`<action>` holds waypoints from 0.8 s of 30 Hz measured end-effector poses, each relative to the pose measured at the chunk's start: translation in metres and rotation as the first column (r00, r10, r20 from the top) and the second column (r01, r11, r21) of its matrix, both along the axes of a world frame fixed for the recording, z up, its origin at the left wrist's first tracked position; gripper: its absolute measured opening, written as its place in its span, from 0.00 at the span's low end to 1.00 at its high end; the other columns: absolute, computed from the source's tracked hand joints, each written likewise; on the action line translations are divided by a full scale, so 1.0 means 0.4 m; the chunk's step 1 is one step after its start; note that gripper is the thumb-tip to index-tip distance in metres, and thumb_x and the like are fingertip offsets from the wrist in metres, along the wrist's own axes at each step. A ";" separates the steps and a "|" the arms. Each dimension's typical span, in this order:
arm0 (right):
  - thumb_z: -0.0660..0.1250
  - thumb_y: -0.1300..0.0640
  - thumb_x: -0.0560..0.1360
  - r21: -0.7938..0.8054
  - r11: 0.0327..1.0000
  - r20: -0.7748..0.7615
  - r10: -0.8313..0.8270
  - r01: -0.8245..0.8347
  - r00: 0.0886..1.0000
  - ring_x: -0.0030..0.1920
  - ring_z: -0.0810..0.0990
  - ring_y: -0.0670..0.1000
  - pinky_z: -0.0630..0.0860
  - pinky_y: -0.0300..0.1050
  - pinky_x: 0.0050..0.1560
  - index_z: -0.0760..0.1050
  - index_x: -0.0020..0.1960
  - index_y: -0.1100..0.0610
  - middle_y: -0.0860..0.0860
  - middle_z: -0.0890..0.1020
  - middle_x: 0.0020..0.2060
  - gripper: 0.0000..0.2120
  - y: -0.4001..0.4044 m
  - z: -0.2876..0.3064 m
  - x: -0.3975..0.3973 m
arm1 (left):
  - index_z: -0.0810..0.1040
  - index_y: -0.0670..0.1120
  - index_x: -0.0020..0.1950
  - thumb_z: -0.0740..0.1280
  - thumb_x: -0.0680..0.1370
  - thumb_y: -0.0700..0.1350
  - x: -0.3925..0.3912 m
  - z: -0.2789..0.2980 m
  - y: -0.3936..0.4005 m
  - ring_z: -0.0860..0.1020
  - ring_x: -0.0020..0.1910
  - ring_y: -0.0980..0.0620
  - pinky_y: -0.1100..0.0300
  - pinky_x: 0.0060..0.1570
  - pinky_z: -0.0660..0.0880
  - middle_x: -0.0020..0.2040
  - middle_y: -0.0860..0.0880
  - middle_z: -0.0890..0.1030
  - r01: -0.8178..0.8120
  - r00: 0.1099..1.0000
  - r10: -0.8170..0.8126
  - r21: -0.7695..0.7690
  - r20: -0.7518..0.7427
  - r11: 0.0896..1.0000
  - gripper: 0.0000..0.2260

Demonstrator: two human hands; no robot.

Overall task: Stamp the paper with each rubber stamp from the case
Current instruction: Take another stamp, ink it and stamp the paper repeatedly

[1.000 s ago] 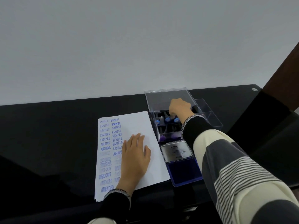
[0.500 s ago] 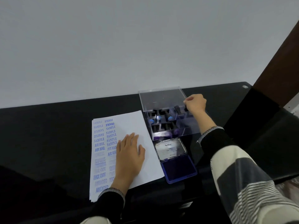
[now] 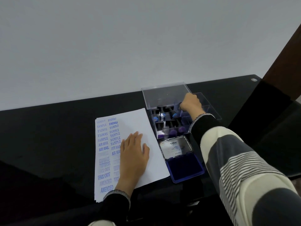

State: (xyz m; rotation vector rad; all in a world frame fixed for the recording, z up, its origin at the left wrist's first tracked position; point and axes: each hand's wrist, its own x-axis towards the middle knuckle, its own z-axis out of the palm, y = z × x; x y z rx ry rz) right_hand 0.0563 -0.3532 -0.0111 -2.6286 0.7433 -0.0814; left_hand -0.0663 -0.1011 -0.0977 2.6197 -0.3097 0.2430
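The left hand [image 3: 134, 154] lies flat, fingers straight, on the white sheet of paper [image 3: 138, 121] printed with rows of blue stamp words, on the black glossy table [image 3: 48, 128]. Just right of the paper stands the clear plastic case [image 3: 164, 95], lid up, holding black-handled rubber stamps [image 3: 164, 108]. The right hand [image 3: 190, 102] reaches into its far right corner, fingers curled; I cannot tell whether they hold a stamp. Nearer sits an open blue ink pad [image 3: 185, 168].
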 end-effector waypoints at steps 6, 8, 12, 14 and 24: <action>0.69 0.63 0.73 0.523 0.851 0.399 -0.303 0.056 0.866 0.53 0.77 0.54 0.75 0.43 0.50 0.72 0.59 0.59 0.58 0.76 0.58 0.16 0.003 0.035 -0.050 | 0.69 0.46 0.71 0.60 0.81 0.49 0.002 -0.004 0.000 0.63 0.73 0.49 0.48 0.74 0.57 0.72 0.48 0.69 -0.001 1.000 0.001 -0.005 0.018 1.000 0.20; 0.69 0.63 0.73 0.684 0.729 0.489 -0.445 -0.015 0.750 0.50 0.78 0.51 0.77 0.41 0.49 0.74 0.57 0.56 0.55 0.78 0.55 0.13 0.023 0.047 -0.104 | 0.73 0.45 0.68 0.62 0.80 0.48 -0.001 0.001 -0.001 0.68 0.69 0.47 0.49 0.71 0.62 0.68 0.47 0.72 0.000 0.999 0.001 -0.021 0.046 1.000 0.17; 0.70 0.62 0.74 0.836 0.529 0.475 -0.559 -0.148 0.680 0.46 0.81 0.49 0.79 0.38 0.47 0.73 0.55 0.55 0.53 0.80 0.47 0.11 0.074 0.044 -0.240 | 0.77 0.46 0.52 0.65 0.78 0.44 -0.008 0.024 -0.007 0.74 0.49 0.48 0.53 0.49 0.71 0.52 0.49 0.77 0.014 0.986 -0.027 0.078 0.166 0.997 0.05; 0.70 0.61 0.74 0.846 0.505 0.458 -0.530 -0.168 0.714 0.40 0.81 0.47 0.79 0.37 0.42 0.73 0.55 0.57 0.51 0.79 0.40 0.11 0.096 0.030 -0.310 | 0.77 0.46 0.48 0.66 0.77 0.43 -0.012 0.038 -0.017 0.75 0.44 0.48 0.53 0.44 0.71 0.46 0.50 0.78 -0.013 0.986 -0.010 0.137 0.167 0.991 0.02; 0.65 0.58 0.78 0.573 0.796 0.508 -0.162 -0.192 0.846 0.36 0.81 0.42 0.78 0.38 0.40 0.67 0.49 0.52 0.52 0.81 0.42 0.06 0.131 -0.051 -0.563 | 0.74 0.51 0.63 0.57 0.82 0.43 -0.101 0.071 -0.018 0.71 0.64 0.52 0.52 0.71 0.56 0.63 0.54 0.74 0.090 0.995 -0.093 0.068 0.034 0.994 0.13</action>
